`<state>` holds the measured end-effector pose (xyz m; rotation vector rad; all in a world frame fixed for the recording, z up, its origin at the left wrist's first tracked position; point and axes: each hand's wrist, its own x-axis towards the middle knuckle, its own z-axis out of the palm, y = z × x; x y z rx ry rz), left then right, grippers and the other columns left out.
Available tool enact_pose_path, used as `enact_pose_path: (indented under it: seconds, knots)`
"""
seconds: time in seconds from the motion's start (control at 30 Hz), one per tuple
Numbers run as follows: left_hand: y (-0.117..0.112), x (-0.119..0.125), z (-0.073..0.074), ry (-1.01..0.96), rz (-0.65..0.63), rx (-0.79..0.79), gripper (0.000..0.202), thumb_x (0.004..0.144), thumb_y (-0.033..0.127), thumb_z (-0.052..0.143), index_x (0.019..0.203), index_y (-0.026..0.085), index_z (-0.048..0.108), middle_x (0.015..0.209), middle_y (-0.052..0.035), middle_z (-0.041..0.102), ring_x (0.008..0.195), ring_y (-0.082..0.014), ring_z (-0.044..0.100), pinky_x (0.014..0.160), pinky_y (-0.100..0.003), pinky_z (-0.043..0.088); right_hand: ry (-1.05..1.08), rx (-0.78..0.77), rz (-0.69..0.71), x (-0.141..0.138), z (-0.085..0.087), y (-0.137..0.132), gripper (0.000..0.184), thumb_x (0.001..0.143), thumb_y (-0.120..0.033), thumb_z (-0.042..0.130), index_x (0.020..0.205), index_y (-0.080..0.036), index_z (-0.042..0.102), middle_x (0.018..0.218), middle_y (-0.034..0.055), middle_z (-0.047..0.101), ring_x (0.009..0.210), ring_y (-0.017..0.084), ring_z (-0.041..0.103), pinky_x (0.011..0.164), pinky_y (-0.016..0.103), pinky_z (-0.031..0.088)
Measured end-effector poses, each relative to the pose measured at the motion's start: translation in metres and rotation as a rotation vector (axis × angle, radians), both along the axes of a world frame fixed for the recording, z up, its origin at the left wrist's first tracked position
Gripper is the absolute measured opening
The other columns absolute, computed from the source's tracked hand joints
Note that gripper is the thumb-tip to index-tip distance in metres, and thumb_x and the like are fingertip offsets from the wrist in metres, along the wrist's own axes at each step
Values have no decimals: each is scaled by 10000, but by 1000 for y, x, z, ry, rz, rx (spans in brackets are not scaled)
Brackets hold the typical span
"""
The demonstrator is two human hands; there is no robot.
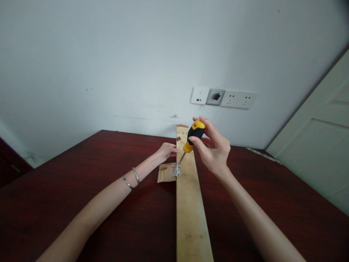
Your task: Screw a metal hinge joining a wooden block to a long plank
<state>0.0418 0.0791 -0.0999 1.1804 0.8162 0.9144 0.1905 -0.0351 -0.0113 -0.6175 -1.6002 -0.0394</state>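
My right hand point(214, 145) grips a yellow-and-black screwdriver point(194, 135) by its handle. Its thin shaft slants down to the left, with the tip at a small metal hinge point(176, 170). One leaf of the hinge lies on a long wooden board point(189, 203), the other on a short wooden piece point(165, 174) at the board's left side. Screw heads show on the hinge. Just beyond the short piece, my left hand point(169, 150) is closed on the left edge of the long board; some of its fingertips are hidden.
Under the wood is a dark red-brown table point(131, 225), whose far edge meets a white wall. Wall sockets point(238, 99) and a switch plate point(200, 95) sit above it. A thin ruler-like strip point(263, 155) lies at the back right, near a white panelled door point(321, 134).
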Motion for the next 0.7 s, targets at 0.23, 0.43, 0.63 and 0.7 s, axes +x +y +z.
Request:
enact_pose_path:
  seconds: [0.23, 0.43, 0.63, 0.7]
  knots:
    - [0, 0, 0, 15, 2, 5, 280, 500, 76, 779, 772, 59, 715, 899, -146, 715, 809, -233, 669, 744, -320, 530, -13, -15, -11, 0, 0, 0, 522, 818, -296, 647, 1321, -275, 513, 1273, 44, 616, 1097, 219, 625, 728, 312, 634]
    - [2, 0, -2, 11, 5, -1, 235, 517, 90, 760, 747, 62, 714, 853, -132, 715, 759, -215, 664, 719, -314, 525, -24, -30, 11, 0, -2, 1, 525, 823, -275, 643, 1329, -283, 502, 1291, 41, 604, 1131, 226, 609, 773, 331, 624]
    - [4, 1, -3, 0, 10, -9, 233, 504, 88, 760, 730, 66, 706, 820, -117, 709, 731, -207, 659, 710, -314, 522, -23, -25, 11, 1, -4, 3, 522, 819, -277, 648, 1323, -281, 511, 1288, 45, 606, 1142, 236, 602, 836, 365, 603]
    - [6, 1, -4, -1, 8, -9, 235, 502, 86, 759, 729, 62, 702, 813, -116, 707, 723, -205, 656, 713, -319, 521, -21, -24, 17, 1, -4, 3, 523, 819, -279, 648, 1324, -283, 510, 1287, 44, 607, 1141, 233, 603, 844, 362, 600]
